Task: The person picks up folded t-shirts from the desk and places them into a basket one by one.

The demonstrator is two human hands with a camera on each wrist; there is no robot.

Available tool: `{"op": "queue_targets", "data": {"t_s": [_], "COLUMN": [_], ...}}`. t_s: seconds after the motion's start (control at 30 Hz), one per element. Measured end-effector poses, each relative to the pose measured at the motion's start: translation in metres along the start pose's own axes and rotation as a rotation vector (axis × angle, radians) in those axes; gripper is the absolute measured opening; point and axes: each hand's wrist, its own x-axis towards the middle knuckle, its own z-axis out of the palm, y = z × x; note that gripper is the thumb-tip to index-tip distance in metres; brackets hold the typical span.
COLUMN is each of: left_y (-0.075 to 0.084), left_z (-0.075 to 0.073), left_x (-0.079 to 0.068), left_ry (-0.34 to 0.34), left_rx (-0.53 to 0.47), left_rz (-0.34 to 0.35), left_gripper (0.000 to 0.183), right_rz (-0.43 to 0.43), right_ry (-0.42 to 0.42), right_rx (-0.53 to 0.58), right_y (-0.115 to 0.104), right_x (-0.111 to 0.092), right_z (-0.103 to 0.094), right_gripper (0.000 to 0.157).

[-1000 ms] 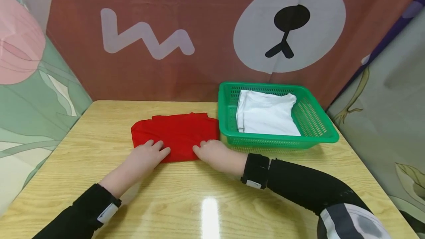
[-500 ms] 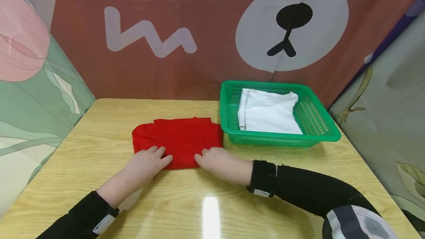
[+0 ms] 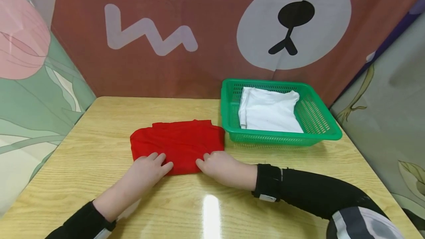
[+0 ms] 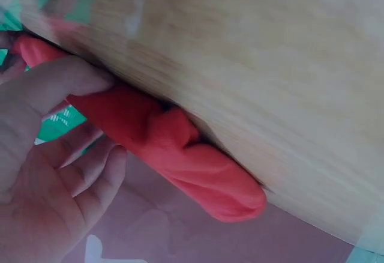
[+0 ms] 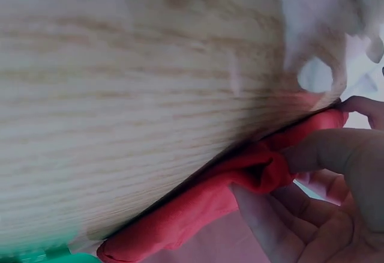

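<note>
A folded red cloth (image 3: 180, 141) lies flat on the wooden table, its layers showing along the far edge. My left hand (image 3: 147, 172) grips its near edge left of the middle, thumb at the front and fingers over the top. On the other side of the middle, my right hand (image 3: 220, 167) pinches the same edge. The right wrist view shows a bunched fold of the red cloth (image 5: 198, 200) between that thumb and the fingers. In the left wrist view, the thumb of my left hand (image 4: 48, 179) presses against the cloth's front side.
Right beside the cloth, at the back right of the table (image 3: 159, 209), stands a green plastic basket (image 3: 285, 138). Inside it lies a folded white cloth (image 3: 269, 110). A brown printed curtain (image 3: 159, 73) hangs behind the table's far edge.
Both hands have drawn the red cloth a little toward me over the table, keeping their hold on its near edge. The basket stays put; the head view has shifted slightly.
</note>
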Motion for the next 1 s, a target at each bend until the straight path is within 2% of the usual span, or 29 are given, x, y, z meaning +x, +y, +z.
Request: {"op": "queue_targets", "data": {"t_s": [0.17,0.3,0.43,0.6,0.7,0.83,1.0], "left_y": [-0.003,-0.007,-0.010,-0.013,-0.014,-0.015,-0.017], "left_z": [-0.004,-0.005,-0.005,-0.005,-0.003,0.001,-0.001], "left_x": [-0.001,-0.001,0.000,0.001,0.001,0.001,0.001], "left_ry": [-0.004,-0.027,-0.037,-0.023,-0.023,-0.041,-0.034], "left_rx": [-0.036,-0.059,-0.096,-0.063,-0.017,0.016,0.021], "left_rz": [-0.013,-0.019,-0.043,-0.060,-0.102,-0.176,-0.180], "left_gripper": [0.048,0.051,0.055,0.056,0.061,0.068,0.059], "right_rz": [0.009,0.031,0.065,0.115,0.137,0.141,0.096], "right_ry": [0.009,-0.021,-0.043,-0.044,-0.036,-0.015,0.037], "right_rx": [0.057,0.174,0.276,0.383,0.424,0.397,0.199], "right_y": [0.004,0.012,0.020,0.029,0.033,0.036,0.033], "right_x": [0.001,0.003,0.005,0.007,0.008,0.009,0.008], "right_z": [-0.001,-0.006,-0.008,-0.011,-0.017,-0.026,-0.029], "right_gripper": [0.014,0.012,0.018,0.026,0.028,0.028,0.025]}}
